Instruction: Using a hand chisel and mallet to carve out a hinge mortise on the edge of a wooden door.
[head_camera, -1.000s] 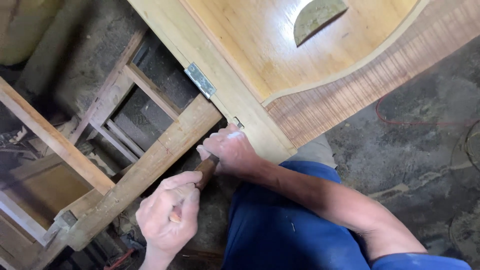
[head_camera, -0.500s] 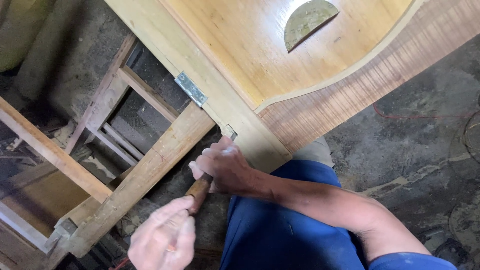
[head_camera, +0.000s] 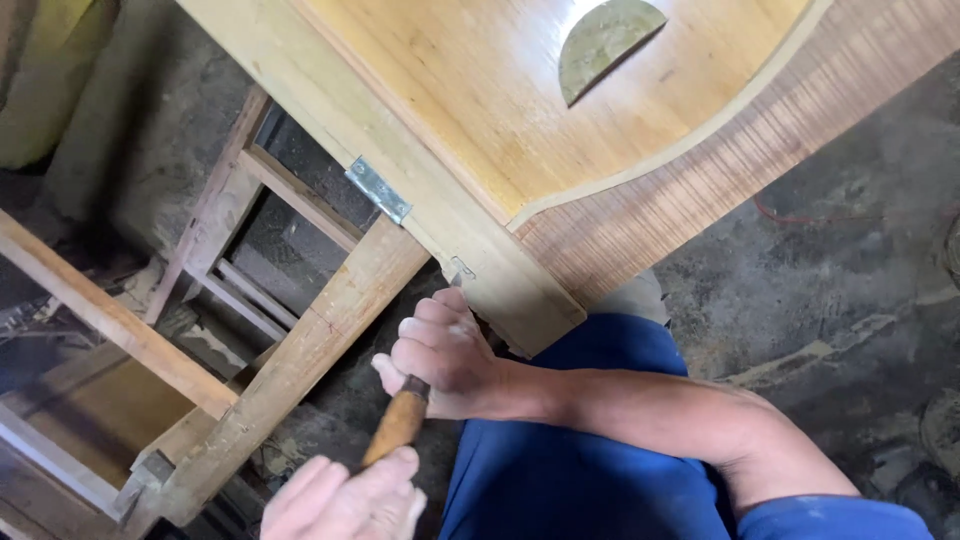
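Chisel (head_camera: 398, 425), wooden handle, sat at the lower corner of the pale wood panel (head_camera: 470, 170), tip hidden behind the fingers where the frame rail (head_camera: 330, 330) meets it. Right hand (head_camera: 445, 355) was closed tight round the handle's upper end; left hand (head_camera: 345, 500) lay loosely curled, palm against the handle's butt, gripping nothing. Metal hinge plate (head_camera: 379, 190) on panel edge above, blue trousers (head_camera: 560, 480) below.
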